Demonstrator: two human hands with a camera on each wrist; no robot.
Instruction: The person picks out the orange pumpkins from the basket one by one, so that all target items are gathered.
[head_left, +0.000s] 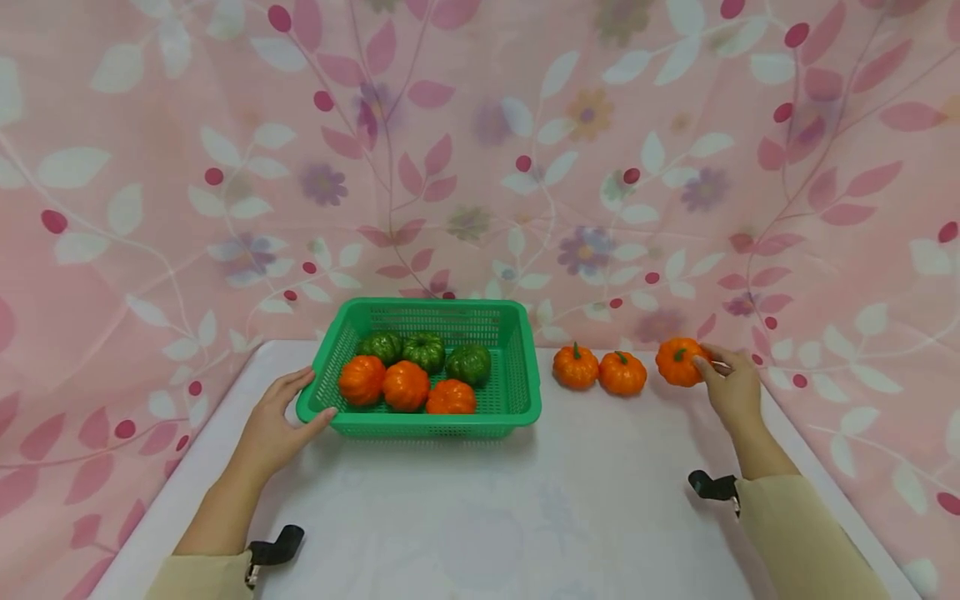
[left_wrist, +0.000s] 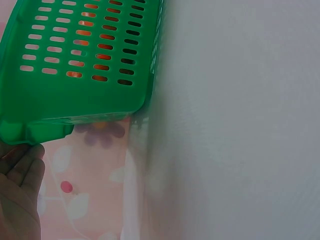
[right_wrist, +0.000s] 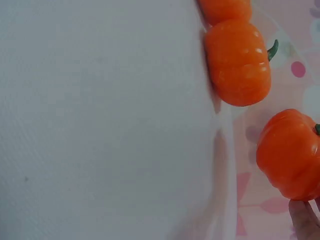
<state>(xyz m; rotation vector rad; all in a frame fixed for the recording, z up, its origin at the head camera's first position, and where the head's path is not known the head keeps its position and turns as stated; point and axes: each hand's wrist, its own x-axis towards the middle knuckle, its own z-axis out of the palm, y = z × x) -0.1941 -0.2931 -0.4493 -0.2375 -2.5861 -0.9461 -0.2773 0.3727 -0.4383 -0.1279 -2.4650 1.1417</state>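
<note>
My left hand (head_left: pixel 272 427) rests at the left end of a green plastic basket (head_left: pixel 435 419), its fairly straight fingers (left_wrist: pixel 31 167) touching the rim and the thumb near the front corner. Inside the basket lie three green pumpkins (head_left: pixel 423 352) and three orange ones (head_left: pixel 406 385). With thumb and fingers, my right hand (head_left: pixel 735 392) pinches the side of a small orange pumpkin (head_left: pixel 678 362) with a green stem. This pumpkin (right_wrist: pixel 290 154) is raised off the table in the right wrist view. Left of it, two more orange pumpkins (head_left: pixel 622 373) sit side by side.
A white-covered table (head_left: pixel 480 517) carries the basket and the loose pumpkins. Behind and along its sides hangs a pink floral cloth (head_left: pixel 480 167), close to the basket's back. The basket's side wall (left_wrist: pixel 75 95) has rows of slots.
</note>
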